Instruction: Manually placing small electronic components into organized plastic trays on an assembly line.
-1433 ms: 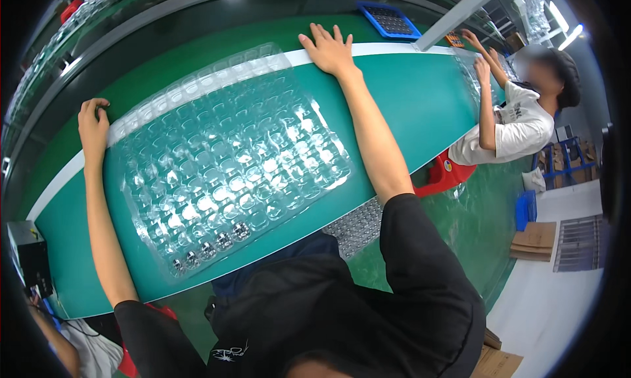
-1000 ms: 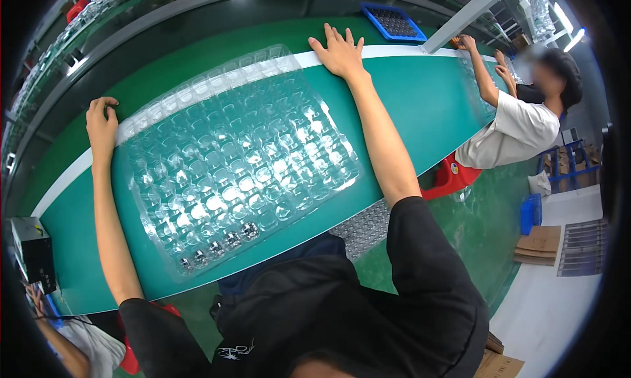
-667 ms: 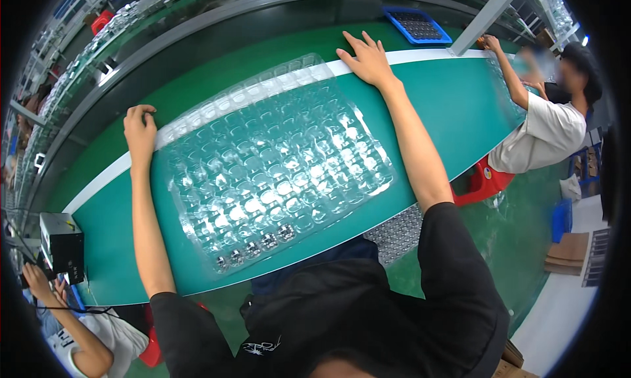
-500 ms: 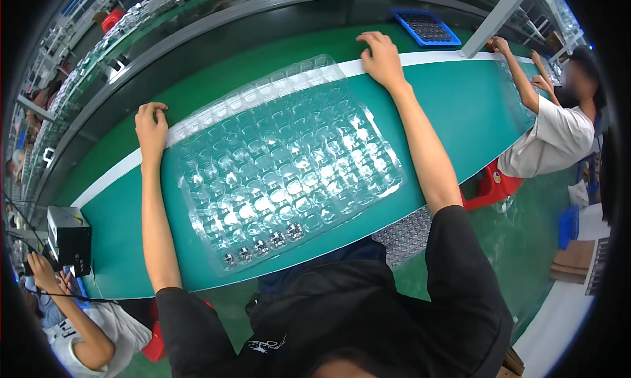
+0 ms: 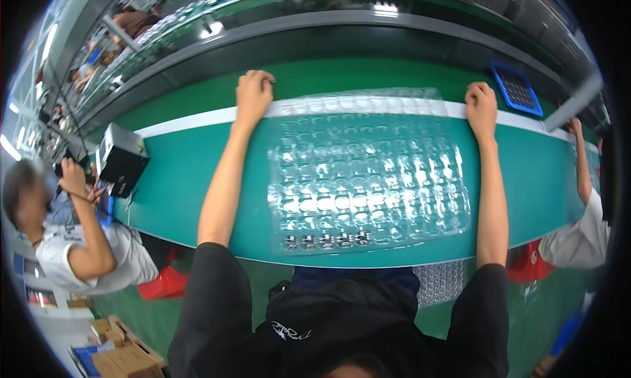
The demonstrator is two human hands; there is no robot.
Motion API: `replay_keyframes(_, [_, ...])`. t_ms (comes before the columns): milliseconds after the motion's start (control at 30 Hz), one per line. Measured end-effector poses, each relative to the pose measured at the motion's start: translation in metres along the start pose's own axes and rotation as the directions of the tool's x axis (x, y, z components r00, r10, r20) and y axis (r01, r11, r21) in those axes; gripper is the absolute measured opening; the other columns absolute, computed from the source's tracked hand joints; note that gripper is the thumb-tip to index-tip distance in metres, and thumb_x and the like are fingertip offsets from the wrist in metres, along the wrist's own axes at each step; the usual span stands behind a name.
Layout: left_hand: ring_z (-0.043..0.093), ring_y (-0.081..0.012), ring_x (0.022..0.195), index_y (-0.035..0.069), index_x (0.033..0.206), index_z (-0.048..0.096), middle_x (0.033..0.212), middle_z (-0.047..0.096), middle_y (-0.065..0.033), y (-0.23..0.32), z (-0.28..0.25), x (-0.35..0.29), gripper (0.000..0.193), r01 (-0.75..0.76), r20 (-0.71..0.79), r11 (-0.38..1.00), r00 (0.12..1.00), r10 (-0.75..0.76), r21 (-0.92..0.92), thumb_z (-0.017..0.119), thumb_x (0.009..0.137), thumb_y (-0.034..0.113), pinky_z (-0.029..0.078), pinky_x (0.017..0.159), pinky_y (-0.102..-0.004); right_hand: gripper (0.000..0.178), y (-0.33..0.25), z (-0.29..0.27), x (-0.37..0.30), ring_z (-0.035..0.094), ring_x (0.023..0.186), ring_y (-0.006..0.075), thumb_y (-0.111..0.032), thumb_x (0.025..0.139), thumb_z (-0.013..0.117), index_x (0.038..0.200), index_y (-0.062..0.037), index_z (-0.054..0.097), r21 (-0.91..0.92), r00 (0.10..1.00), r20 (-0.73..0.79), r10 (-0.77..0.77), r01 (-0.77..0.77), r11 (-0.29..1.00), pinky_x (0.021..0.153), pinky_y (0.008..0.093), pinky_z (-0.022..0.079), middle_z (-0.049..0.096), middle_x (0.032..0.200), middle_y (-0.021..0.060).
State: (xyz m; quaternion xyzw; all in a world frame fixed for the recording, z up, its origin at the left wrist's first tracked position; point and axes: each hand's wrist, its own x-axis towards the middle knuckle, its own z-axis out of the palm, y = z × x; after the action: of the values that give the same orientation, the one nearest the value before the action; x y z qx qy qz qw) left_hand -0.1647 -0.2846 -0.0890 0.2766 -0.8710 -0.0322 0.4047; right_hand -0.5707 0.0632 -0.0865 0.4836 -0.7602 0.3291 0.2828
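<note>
Tray [image 5: 368, 174], clear plastic, flat on green counter [image 5: 184, 174] between left hand [image 5: 254, 96] and right hand [image 5: 482, 104] | 5 shiny parts [image 5: 327, 240] in near row | probably light, bendy, slick; best held by opposite side rims | both hands loosely curled, pinching unclear | right hand no longer spread

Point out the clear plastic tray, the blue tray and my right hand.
Clear plastic tray [image 5: 368, 149]: head view, on unfilled pockets near its middle.
Blue tray [image 5: 524, 108]: head view, on its near rim.
Right hand [image 5: 483, 103]: head view, on the back of the hand.
</note>
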Motion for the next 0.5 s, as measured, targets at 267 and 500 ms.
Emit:
replay_keyframes(267, [0.057, -0.0340, 0.090, 0.009, 0.085, 0.067, 0.088, 0.063, -0.0109, 0.000, 0.001, 0.003, 0.013, 0.053, -0.026, 0.998, 0.998, -0.054, -0.023, 0.054, 0.084, 0.009, 0.046, 0.078, -0.0472, 0.015, -0.008, -0.005, 0.003, 0.056, 0.093, 0.0327, 0.003, 0.078, 0.052, 0.088, -0.0033, 0.062, -0.006, 0.999, 0.050, -0.017, 0.017, 1.000, 0.081, 0.0416, 0.046, 0.060, 0.096, 0.0109])
replay_keyframes(500, [0.055, -0.0317, 0.093, 0.008, 0.090, 0.066, 0.091, 0.062, -0.0084, 0.005, -0.005, -0.003, 0.013, 0.102, 0.050, 0.995, 0.994, -0.101, -0.023, 0.054, 0.086, 0.007, 0.044, 0.081, -0.0439, 0.015, -0.011, -0.001, -0.003, 0.054, 0.102, 0.0311, -0.009, 0.087, 0.058, 0.100, -0.0038, 0.063, -0.069, 0.993, 0.118, 0.011, -0.002, 0.998, 0.086, 0.0421, 0.044, 0.058, 0.106, 0.0099])
